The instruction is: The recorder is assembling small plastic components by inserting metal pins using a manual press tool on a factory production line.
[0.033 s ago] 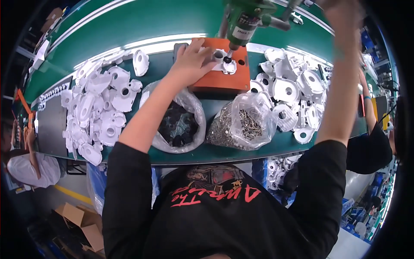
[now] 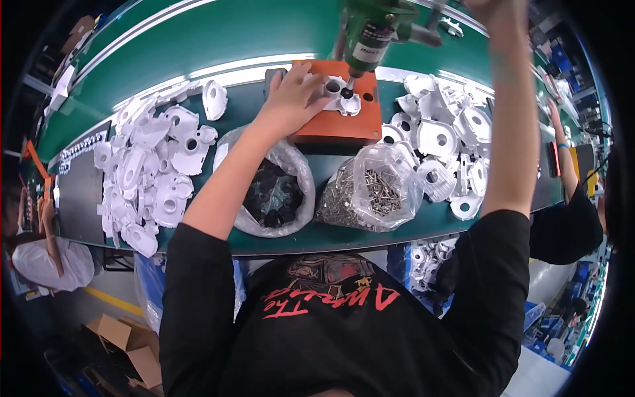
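Note:
My left hand lies over the left side of an orange block. Its thumb and fingers straddle the near end of a white plastic housing part seated on top, steadying it. Into that part, at a small black knob-like piece, reaches the metal tip of a green upright power driver. My right hand is raised at the top edge, near the driver's side lever; it is blurred and partly cut off, so its fingers do not show.
White plastic parts are heaped left and right. In front of the block stand a bag of black pieces and a clear bag of screws. Co-workers sit at both sides; a cardboard box lies low left.
My right hand and forearm have shifted a little to the left. The driver appears slightly further left; my left hand stays on the part.

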The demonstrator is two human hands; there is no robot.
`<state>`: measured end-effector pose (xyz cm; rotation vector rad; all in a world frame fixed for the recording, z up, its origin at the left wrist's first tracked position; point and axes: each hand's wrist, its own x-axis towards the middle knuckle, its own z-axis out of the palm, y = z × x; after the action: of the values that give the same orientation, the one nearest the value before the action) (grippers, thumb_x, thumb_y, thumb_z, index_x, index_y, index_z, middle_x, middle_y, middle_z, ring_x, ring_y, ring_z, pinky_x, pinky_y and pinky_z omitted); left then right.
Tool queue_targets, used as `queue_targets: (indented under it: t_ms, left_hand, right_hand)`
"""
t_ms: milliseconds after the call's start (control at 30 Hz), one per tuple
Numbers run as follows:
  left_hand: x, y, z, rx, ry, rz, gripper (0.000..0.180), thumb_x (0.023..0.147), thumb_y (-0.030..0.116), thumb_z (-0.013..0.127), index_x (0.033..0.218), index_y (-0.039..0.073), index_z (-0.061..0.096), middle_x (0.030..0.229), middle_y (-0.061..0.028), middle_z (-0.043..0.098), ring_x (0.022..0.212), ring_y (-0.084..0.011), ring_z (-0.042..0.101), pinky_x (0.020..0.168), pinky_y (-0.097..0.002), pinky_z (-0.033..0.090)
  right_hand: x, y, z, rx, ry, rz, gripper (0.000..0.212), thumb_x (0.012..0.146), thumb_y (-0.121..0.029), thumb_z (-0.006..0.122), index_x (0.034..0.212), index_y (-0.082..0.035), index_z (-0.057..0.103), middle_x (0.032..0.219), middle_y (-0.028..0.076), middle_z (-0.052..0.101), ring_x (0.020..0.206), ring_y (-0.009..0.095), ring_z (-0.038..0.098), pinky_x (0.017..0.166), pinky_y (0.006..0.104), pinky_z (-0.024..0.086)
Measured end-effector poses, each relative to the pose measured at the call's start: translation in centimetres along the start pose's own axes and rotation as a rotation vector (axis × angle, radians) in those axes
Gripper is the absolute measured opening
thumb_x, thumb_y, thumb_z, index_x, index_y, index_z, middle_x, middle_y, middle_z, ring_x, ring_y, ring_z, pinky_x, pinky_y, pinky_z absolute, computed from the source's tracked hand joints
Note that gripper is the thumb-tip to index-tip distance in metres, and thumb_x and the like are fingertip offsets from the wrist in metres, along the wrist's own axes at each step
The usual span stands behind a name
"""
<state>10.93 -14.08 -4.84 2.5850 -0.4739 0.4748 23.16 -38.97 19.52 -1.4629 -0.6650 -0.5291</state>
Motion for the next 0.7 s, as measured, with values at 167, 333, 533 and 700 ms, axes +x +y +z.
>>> queue_targets:
  t_ms: [167,333,533,700]
  left_hand:
    - [1.5,1.3,-0.9,0.034,0.060,0.071,0.044,0.076,0.045,0.065,0.105,0.013,0.059,0.124,-0.0104,0.050,0.131,-0.0315,0.033,0.107,-0.0527,0.018]
    - [4.0,2.6,-4.2,-0.104,-0.335,-0.118,0.057,0.069,0.042,0.067,0.116,0.015,0.051,0.102,-0.0119,0.060,0.092,-0.0302,0.062,0.077,-0.0386,0.050]
    - [5.0,-0.1,-6.4,0.143,-0.346,-0.113,0.052,0.070,0.039,0.068,0.118,0.025,0.056,0.101,-0.0115,0.059,0.092,-0.0302,0.062,0.081,-0.0390,0.049]
    - [6.6,-9.3,-7.4,0.092,-0.112,-0.475,0.063,0.069,0.042,0.071,0.123,0.014,0.053,0.108,-0.0194,0.057,0.097,-0.0325,0.061,0.085,-0.0377,0.048]
  right_hand:
    - [-4.7,4.1,-0.2,0.339,-0.107,0.761,0.036,0.086,-0.037,0.059,0.111,-0.011,0.055,0.096,0.007,0.062,0.082,0.017,0.061,0.071,0.0304,0.050]
    - [-11.1,2.3,-3.8,-0.112,-0.083,0.218,0.025,0.087,-0.029,0.059,0.104,-0.012,0.057,0.085,0.001,0.062,0.076,0.017,0.060,0.065,0.0290,0.048]
    - [-22.7,-0.2,-8.9,-0.903,-0.522,0.334,0.049,0.073,-0.010,0.067,0.119,-0.006,0.050,0.114,0.011,0.056,0.101,0.025,0.053,0.088,0.0364,0.041]
    - [-30.9,-2.1,-7.6,-1.254,-0.709,0.348,0.069,0.065,-0.008,0.073,0.129,-0.010,0.046,0.139,0.016,0.035,0.126,0.036,0.035,0.104,0.0466,0.026]
